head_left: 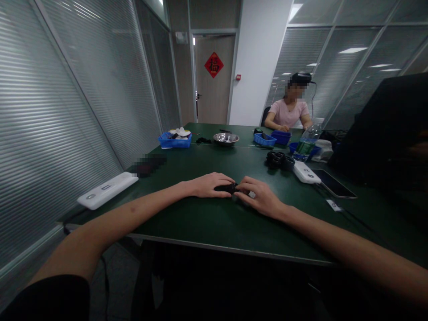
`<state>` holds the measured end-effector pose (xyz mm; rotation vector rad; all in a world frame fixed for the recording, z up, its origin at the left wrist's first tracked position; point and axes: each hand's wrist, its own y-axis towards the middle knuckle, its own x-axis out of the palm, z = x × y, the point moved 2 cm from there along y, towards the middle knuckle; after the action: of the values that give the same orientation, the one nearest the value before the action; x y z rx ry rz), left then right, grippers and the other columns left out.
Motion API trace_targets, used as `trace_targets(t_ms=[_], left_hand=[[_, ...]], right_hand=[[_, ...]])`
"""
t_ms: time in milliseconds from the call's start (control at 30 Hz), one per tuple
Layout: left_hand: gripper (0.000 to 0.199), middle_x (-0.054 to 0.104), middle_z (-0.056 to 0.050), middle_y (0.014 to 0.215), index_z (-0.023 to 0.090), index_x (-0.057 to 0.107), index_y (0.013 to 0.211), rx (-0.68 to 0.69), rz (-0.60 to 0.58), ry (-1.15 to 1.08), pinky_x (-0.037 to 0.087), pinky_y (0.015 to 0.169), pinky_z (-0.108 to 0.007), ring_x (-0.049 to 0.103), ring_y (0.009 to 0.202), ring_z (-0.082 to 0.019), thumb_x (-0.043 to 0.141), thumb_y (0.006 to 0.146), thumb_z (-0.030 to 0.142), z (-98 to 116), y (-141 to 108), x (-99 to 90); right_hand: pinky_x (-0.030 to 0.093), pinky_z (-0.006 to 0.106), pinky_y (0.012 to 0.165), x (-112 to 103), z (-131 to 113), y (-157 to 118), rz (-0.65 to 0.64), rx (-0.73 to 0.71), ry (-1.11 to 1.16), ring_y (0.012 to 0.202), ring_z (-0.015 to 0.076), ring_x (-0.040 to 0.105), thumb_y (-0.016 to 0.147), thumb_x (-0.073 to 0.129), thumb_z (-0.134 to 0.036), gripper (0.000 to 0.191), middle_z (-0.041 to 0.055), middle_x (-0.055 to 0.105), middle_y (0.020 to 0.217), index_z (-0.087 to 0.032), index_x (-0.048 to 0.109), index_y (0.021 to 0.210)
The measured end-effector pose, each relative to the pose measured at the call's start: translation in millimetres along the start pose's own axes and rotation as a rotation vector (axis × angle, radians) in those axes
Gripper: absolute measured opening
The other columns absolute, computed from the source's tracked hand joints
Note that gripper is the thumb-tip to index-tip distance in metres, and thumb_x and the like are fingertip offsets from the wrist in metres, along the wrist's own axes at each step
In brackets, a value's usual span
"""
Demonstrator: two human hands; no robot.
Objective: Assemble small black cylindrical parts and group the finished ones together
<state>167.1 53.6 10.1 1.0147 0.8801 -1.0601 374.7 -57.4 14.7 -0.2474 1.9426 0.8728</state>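
Note:
Both hands meet over a small black object [224,189] on the dark green table [200,218]; its kind is too small and dark to make out. My left hand [214,185] has its thumb and fingers closed around the object's left side. At the right end of it, my right hand [259,195] pinches with bent fingers and thumb. What lies between the right fingertips is mostly hidden, though a small pale spot shows beneath them.
Ahead stand a steel bowl [226,139], a filled blue basket [175,140] and a smaller blue basket [265,139]. On the right are black parts [279,160], a bottle [306,142], a white power bank [306,172] and a phone [334,183]. Another white device [109,190] lies left. A person [289,109] sits opposite.

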Motion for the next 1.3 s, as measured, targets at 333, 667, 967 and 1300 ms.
trace_targets(t_ms=[333,667,967,1300], left_hand=[[0.054,0.058,-0.014,0.148,0.019,0.057,0.143,-0.018,-0.01,-0.005,0.036,0.116,-0.047,0.052,0.137,-0.03,0.056,0.101,0.052,2.4,0.0,-1.4],[0.053,0.057,-0.013,0.149,0.021,0.057,0.144,-0.022,-0.021,-0.001,0.035,0.117,-0.045,0.05,0.139,-0.029,0.056,0.101,0.052,1.2,0.1,-1.0],[0.054,0.057,-0.014,0.148,0.019,0.057,0.144,-0.011,-0.01,-0.001,0.036,0.116,-0.047,0.051,0.138,-0.029,0.057,0.101,0.052,-1.3,-0.1,0.9],[0.054,0.057,-0.013,0.148,0.018,0.056,0.143,-0.011,-0.016,0.01,0.036,0.116,-0.046,0.051,0.138,-0.028,0.055,0.102,0.053,0.0,0.1,-0.1]], right_hand=[[0.056,0.035,0.073,-0.1,0.4,-1.1,-0.002,-0.017,-0.006,0.086,0.0211,0.066,0.1,0.06,-0.029,0.019,0.0086,0.066,0.103,-0.019,0.07,0.112],[0.053,0.035,0.076,2.0,5.2,-2.8,-0.018,-0.027,-0.01,0.09,0.0214,0.064,0.099,0.055,-0.017,0.02,0.0085,0.065,0.107,-0.02,0.069,0.113],[0.054,0.034,0.074,3.3,4.9,-2.1,-0.001,-0.034,-0.011,0.087,0.0206,0.065,0.099,0.061,-0.026,0.016,0.0082,0.065,0.105,-0.019,0.069,0.111],[0.055,0.034,0.075,2.2,2.6,-1.6,-0.006,-0.024,-0.013,0.088,0.0208,0.065,0.099,0.063,-0.029,0.017,0.008,0.065,0.105,-0.019,0.069,0.112]])
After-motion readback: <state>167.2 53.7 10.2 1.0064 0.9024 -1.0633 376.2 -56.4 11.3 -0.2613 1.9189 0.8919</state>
